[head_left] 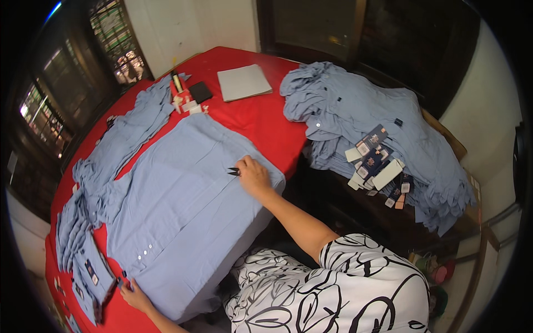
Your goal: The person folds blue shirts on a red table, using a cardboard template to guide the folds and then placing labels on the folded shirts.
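Gripping blk snips w/ curled R hand over blue shirt, on red tbl. Resting half-open L hand by collar; can't tell if holding it.

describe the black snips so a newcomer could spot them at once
On the red table, find the light-blue shirt spread out flat. Toward its right side, the person's right hand holds the snips. Two dark, pointed blades set them apart from the blue cloth underneath.

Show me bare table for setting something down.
Bare red cloth lies between the white pad, spread blue shirt and shirt pile; a thinner strip runs beyond the pad. Crowded: left of the pad, around the black box; the left side, under folded shirts.
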The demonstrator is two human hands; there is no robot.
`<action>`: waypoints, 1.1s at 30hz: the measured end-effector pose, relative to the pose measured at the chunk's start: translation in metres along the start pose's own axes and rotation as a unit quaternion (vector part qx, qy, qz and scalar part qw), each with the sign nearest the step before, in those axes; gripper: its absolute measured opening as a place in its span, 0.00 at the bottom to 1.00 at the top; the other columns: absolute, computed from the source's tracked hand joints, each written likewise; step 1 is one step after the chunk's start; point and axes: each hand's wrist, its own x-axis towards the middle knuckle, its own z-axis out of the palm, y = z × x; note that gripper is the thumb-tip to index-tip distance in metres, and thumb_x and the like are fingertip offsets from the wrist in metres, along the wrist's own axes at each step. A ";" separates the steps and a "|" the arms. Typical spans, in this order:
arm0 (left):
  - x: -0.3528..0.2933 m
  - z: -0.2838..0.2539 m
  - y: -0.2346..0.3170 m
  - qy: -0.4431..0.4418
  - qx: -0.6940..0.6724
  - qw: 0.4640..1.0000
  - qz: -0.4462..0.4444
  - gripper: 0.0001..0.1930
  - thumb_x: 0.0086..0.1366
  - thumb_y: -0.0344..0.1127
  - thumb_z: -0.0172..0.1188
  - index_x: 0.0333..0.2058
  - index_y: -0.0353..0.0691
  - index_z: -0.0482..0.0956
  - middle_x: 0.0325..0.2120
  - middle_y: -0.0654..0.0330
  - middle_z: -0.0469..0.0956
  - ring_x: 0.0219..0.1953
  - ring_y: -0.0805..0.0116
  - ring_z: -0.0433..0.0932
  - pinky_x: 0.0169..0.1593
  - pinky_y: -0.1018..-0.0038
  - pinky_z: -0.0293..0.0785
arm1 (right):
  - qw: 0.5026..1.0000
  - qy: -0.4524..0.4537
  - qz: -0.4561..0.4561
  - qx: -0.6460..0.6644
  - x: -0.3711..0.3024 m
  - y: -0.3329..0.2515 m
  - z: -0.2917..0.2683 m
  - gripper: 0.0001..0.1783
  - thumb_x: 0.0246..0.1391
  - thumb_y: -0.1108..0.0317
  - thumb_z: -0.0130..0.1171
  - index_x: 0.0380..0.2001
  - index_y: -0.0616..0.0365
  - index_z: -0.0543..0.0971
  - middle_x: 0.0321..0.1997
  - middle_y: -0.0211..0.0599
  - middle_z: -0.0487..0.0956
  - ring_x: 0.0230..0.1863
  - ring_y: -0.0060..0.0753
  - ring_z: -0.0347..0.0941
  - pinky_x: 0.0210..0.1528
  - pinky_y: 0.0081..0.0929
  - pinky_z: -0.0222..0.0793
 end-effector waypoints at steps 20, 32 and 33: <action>-0.009 -0.013 -0.006 0.006 -0.032 0.999 -0.024 0.20 0.64 0.48 0.60 0.43 0.35 0.78 0.35 0.50 0.81 0.37 0.50 0.79 0.40 0.61 0.74 | 0.999 -0.031 0.010 0.036 0.000 0.002 0.017 0.05 0.54 0.71 0.53 0.35 0.53 0.76 0.39 0.38 0.74 0.41 0.46 0.73 0.40 0.44 0.70; -0.009 -0.002 -0.020 0.101 -0.392 0.902 -0.147 0.11 0.69 0.36 0.54 0.43 0.33 0.77 0.36 0.59 0.79 0.38 0.73 0.77 0.42 0.76 0.73 | 0.997 -0.065 -0.002 -0.037 0.001 -0.006 0.004 0.13 0.53 0.73 0.54 0.43 0.51 0.76 0.46 0.36 0.75 0.45 0.48 0.75 0.44 0.41 0.71; -0.009 -0.004 -0.028 0.108 -0.440 0.878 -0.157 0.11 0.70 0.36 0.54 0.43 0.33 0.76 0.37 0.59 0.79 0.39 0.74 0.77 0.42 0.77 0.73 | 0.997 -0.068 0.002 -0.043 0.003 -0.004 0.005 0.12 0.54 0.73 0.54 0.43 0.51 0.77 0.46 0.37 0.75 0.45 0.48 0.75 0.44 0.40 0.72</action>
